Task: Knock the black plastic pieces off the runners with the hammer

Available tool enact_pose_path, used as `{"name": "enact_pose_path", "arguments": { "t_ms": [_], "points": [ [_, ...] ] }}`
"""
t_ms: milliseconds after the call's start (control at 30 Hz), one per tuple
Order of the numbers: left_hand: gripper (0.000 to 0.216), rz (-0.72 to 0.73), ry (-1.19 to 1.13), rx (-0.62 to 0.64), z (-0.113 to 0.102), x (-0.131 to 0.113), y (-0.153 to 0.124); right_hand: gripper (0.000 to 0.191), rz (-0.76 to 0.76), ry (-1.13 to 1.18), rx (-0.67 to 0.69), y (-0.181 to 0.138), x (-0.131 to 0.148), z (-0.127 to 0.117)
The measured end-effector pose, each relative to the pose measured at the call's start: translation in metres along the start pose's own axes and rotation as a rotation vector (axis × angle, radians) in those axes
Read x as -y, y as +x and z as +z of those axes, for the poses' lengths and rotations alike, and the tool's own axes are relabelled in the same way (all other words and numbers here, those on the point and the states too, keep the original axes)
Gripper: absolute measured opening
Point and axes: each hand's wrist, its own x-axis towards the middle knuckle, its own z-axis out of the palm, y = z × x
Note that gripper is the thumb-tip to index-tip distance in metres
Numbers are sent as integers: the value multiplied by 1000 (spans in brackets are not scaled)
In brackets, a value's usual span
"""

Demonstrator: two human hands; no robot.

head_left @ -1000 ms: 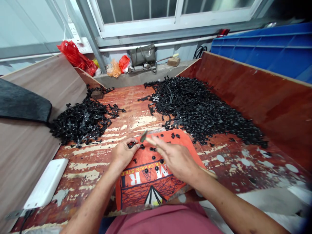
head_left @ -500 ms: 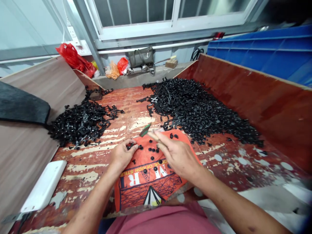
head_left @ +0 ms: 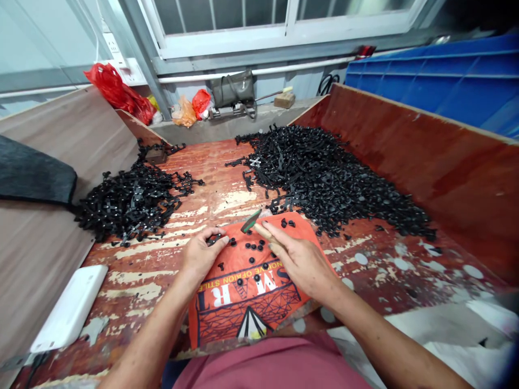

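Observation:
In my right hand (head_left: 298, 259) is a small hammer (head_left: 251, 221) with a pale wooden handle and a dark green head, gripped by the handle. The head hovers over an orange printed cloth (head_left: 284, 227), near its far edge. My left hand (head_left: 200, 251) rests at the cloth's left side, thumb and fingers closed on a small black plastic piece (head_left: 213, 239), mostly hidden by the fingers. Between the hands, several round black knobs (head_left: 252, 260) lie scattered on the cloth. A few more black knobs (head_left: 287, 222) sit near its upper right corner.
Heaps of black plastic parts lie at left (head_left: 130, 202) and right (head_left: 324, 173) on the worn red tabletop (head_left: 227, 200). A white power bank (head_left: 71, 308) is at lower left. Boards (head_left: 405, 146) wall the sides, with a blue crate (head_left: 438, 86) beyond the right one.
The hammer head has moved slightly to the right and turned a little. My left hand keeps its grip at the cloth's left side. The whole view has shifted slightly.

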Motion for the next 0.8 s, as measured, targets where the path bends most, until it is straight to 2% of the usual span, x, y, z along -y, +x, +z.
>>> {"name": "enact_pose_path", "arguments": {
  "t_ms": [300,600,800],
  "points": [
    [26,-49,84,-36,2,-1,-2,48,14,-35,61,-2,-2,6],
    [30,-66,-112,-15,0,-12,-2,46,4,-42,65,-2,-4,7],
    [27,-49,83,-46,1,-7,-4,45,12,-32,80,-2,-4,9]
  ]
}}
